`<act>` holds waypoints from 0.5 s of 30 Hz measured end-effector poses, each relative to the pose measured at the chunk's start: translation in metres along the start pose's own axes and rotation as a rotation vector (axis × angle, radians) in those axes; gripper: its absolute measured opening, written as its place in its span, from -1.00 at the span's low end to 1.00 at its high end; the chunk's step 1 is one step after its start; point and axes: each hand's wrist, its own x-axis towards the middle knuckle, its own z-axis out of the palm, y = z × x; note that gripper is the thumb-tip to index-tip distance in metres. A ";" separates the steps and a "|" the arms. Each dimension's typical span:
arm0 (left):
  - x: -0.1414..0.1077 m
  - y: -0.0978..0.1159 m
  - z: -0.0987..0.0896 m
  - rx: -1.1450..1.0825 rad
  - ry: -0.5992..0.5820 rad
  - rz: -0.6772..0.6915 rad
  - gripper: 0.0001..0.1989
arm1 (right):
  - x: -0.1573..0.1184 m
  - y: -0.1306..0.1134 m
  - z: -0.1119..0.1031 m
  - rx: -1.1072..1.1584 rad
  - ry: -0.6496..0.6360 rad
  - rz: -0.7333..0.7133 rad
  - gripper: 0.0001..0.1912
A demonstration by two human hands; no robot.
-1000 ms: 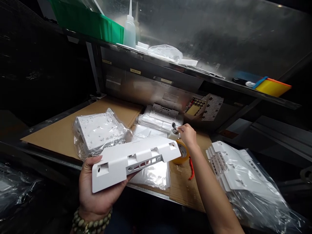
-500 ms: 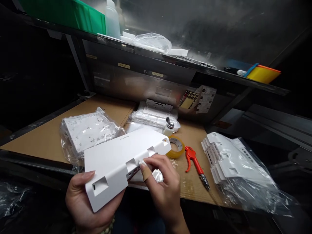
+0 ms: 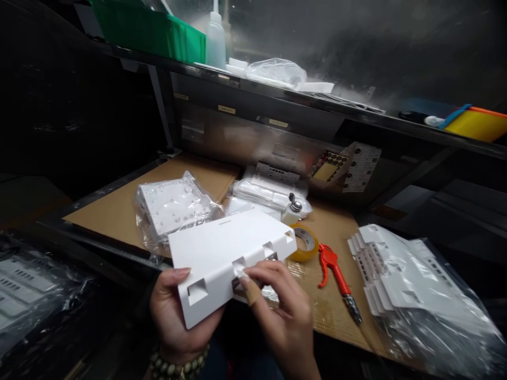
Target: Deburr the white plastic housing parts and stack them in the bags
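Observation:
My left hand (image 3: 184, 309) grips the left end of a white plastic housing (image 3: 229, 245), thumb on top and fingers beneath. Small dark lettering marks its upper face, and square notches line its near edge. At that edge my right hand (image 3: 283, 306) is closed in a pinch, with tan tape around the thumb. Between its thumb and forefinger shows a small white wad (image 3: 241, 275), pressed against the notched edge; its exact kind is unclear. Behind the housing lie a bagged white part (image 3: 174, 206) and a small bottle with a metal top (image 3: 292, 214).
A roll of tape (image 3: 312, 252) and a red air blow gun (image 3: 335, 269) lie on the cardboard-covered table (image 3: 328, 316). Bagged white housings (image 3: 400, 269) are stacked at right; more (image 3: 24, 285) sit lower left. Overhead runs a shelf (image 3: 253, 84) with a green bin (image 3: 158, 34).
The whole view has shifted, so the scene sits further right, and bagged parts have appeared at lower left. My right hand's pinch has moved along the housing's edge toward its left end.

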 end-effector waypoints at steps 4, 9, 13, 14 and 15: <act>0.003 0.001 0.000 -0.007 -0.052 -0.064 -0.39 | -0.005 0.012 -0.018 0.067 0.256 0.171 -0.89; 0.012 0.008 -0.011 0.013 -0.137 -0.102 -0.41 | -0.004 0.053 -0.050 0.226 0.576 0.367 -0.63; 0.028 0.018 -0.031 0.088 -0.231 -0.107 -0.21 | -0.013 0.088 -0.073 0.299 0.563 0.504 -0.63; 0.031 0.020 -0.037 0.098 -0.249 -0.082 -0.14 | -0.017 0.093 -0.077 0.317 0.557 0.542 -0.61; 0.034 0.020 -0.044 0.113 -0.258 -0.047 -0.08 | -0.021 0.097 -0.080 0.328 0.556 0.567 -0.58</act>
